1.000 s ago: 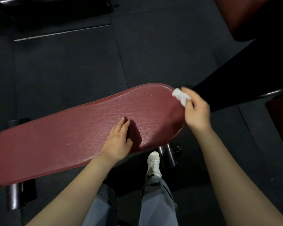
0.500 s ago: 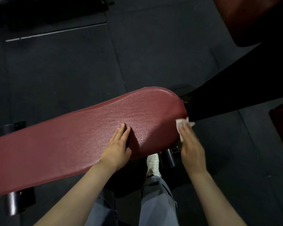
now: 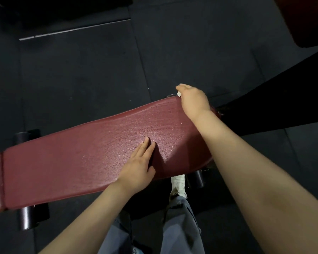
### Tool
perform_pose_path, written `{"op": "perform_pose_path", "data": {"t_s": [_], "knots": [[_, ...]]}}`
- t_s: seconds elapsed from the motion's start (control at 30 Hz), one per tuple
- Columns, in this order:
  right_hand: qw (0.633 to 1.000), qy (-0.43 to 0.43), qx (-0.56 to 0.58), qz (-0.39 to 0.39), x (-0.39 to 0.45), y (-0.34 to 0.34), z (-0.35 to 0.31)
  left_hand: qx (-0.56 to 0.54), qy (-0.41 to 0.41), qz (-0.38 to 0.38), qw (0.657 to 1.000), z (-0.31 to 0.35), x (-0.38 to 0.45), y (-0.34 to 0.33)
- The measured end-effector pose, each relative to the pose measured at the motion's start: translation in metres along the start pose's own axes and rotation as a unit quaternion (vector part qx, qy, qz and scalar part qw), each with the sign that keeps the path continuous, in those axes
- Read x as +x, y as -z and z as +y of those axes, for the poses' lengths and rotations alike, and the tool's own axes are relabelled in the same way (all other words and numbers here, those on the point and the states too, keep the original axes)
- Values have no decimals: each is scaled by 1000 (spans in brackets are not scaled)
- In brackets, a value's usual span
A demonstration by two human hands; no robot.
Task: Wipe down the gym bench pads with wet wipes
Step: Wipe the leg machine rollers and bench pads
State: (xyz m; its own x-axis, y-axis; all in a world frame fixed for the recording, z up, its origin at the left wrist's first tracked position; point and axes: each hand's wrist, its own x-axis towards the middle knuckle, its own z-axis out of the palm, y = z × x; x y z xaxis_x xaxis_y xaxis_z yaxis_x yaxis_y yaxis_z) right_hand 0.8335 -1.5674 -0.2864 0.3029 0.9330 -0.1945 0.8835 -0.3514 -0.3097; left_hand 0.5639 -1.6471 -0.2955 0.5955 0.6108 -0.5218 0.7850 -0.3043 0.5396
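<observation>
My right hand [image 3: 194,99] has moved from the near right edge of the bench pad [image 3: 81,167] up and over to its far edge, near the rounded end; half a second ago it was down beside the pad's near side. It is curled over that far rim, gripping the wet wipe [image 3: 178,93], of which only a small white corner peeks out beneath my fingers. My left hand [image 3: 138,171] has stayed put, flat on the middle of the pad with straight fingers pressed together, holding nothing. The pad is long, dark red, pebbled like leather, with a seam at its left end. Black cylindrical legs [image 3: 27,217] show beneath it, on dark matte rubber floor [image 3: 81,79].
</observation>
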Motion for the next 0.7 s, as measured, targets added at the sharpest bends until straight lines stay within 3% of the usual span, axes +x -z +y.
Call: {"op": "perform_pose_path", "data": {"t_s": [0.23, 0.33, 0.53, 0.7], "knots": [[986, 82, 35, 142, -165, -19, 26, -5, 15, -14, 1000, -2, 2, 2], [990, 82, 30, 114, -215, -27, 27, -1, 18, -16, 1000, -2, 2, 3], [993, 89, 74, 21, -214, -15, 28, -22, 15, -17, 1000, -3, 2, 2], [997, 35, 54, 46, -210, -4, 41, -30, 2, -6, 1000, -6, 1, 1]]}}
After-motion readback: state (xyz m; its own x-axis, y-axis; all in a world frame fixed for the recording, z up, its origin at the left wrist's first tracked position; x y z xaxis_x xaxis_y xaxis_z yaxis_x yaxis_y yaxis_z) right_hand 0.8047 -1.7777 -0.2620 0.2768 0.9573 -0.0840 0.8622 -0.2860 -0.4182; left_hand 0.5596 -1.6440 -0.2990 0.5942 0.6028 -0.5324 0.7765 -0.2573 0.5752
